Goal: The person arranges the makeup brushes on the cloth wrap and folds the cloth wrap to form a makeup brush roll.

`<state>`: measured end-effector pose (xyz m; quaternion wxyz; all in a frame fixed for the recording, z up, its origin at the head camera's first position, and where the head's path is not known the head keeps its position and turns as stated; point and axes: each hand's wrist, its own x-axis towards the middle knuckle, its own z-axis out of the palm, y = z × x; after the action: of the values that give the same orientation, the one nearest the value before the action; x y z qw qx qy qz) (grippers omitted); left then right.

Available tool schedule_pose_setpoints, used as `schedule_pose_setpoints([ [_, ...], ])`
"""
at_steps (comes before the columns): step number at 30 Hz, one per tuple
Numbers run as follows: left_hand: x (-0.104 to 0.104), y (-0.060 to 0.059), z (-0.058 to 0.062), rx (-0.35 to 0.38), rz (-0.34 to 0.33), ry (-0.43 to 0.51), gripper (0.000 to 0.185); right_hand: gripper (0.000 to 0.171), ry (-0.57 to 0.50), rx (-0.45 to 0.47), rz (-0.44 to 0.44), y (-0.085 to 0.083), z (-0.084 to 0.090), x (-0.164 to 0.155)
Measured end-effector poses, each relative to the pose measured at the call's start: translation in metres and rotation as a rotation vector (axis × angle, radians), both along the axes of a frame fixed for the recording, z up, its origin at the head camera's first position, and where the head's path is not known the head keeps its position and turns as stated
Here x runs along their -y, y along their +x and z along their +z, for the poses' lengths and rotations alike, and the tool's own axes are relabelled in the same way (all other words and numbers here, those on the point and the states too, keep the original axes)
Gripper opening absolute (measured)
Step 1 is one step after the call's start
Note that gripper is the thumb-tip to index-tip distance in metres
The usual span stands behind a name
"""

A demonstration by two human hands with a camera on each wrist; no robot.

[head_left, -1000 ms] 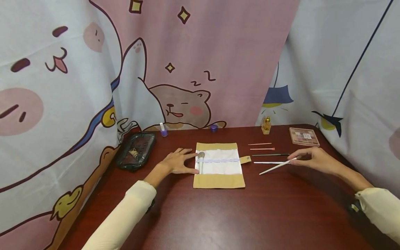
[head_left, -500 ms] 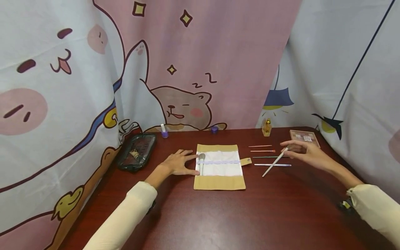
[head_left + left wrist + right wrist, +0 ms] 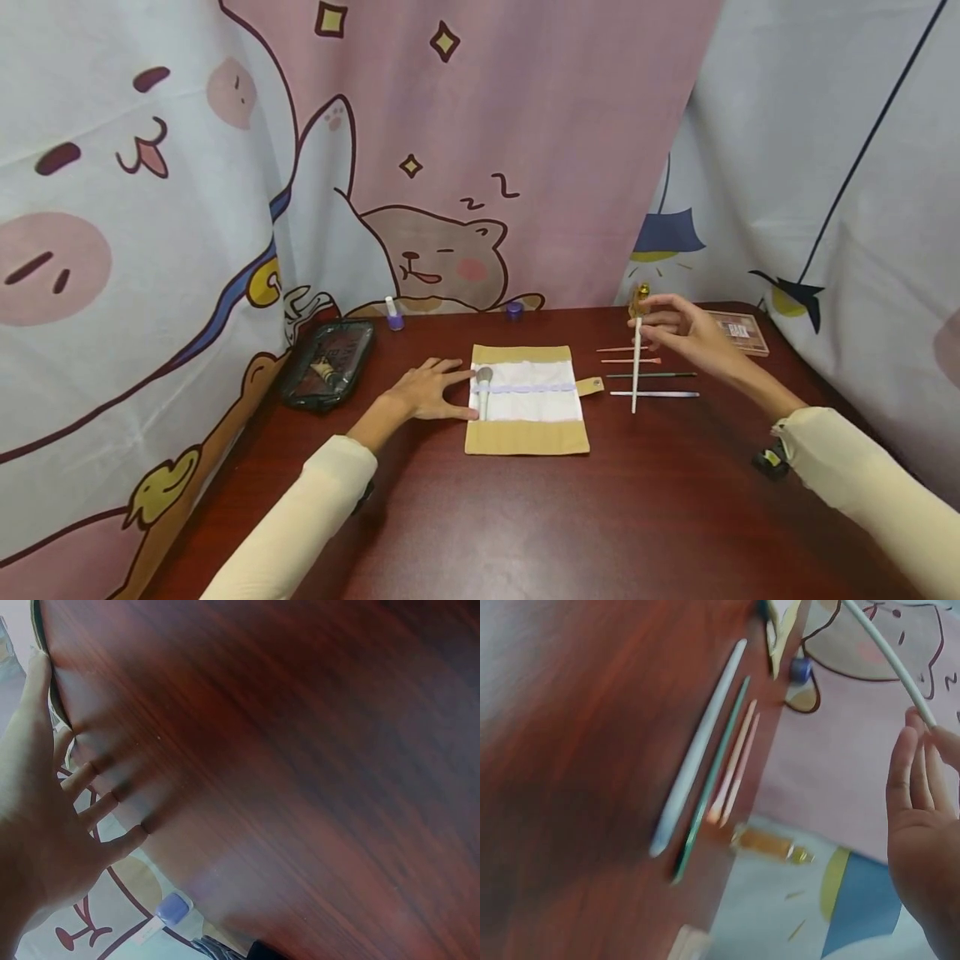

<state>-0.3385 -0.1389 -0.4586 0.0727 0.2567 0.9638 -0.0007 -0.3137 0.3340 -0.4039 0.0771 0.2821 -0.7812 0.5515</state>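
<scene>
Spreading its fingers, the left hand [image 3: 423, 392] rested thumb and forefinger at the left edge of the brush roll [image 3: 528, 437], beside the grey-headed brush [image 3: 483, 392] lying in it. Right of the roll, the right hand [image 3: 678, 329] pinched a white brush [image 3: 636, 367] near its upper end; that brush had swung from a slant to nearly upright and come closer to the roll, suggesting a carry under way, with four brushes [image 3: 667, 394] lying below. Print on the black case [image 3: 352, 350], left of the roll, and on the palette [image 3: 753, 335], beyond its right, was illegible.
</scene>
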Motion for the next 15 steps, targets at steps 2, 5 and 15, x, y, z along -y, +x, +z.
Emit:
schedule_pose_setpoints([
  [2,0.0,0.0,0.0,0.0,0.0,0.0,0.096,0.033,0.022,-0.013,-0.025,-0.004,0.005,0.012],
  [5,0.0,0.001,0.0,-0.002,-0.005,0.01,0.096,0.026,0.071,-0.025,-0.06,-0.01,0.011,0.029],
  [15,0.003,-0.003,-0.001,0.003,-0.016,0.017,0.097,0.027,0.103,0.008,-0.058,-0.035,0.014,0.071],
])
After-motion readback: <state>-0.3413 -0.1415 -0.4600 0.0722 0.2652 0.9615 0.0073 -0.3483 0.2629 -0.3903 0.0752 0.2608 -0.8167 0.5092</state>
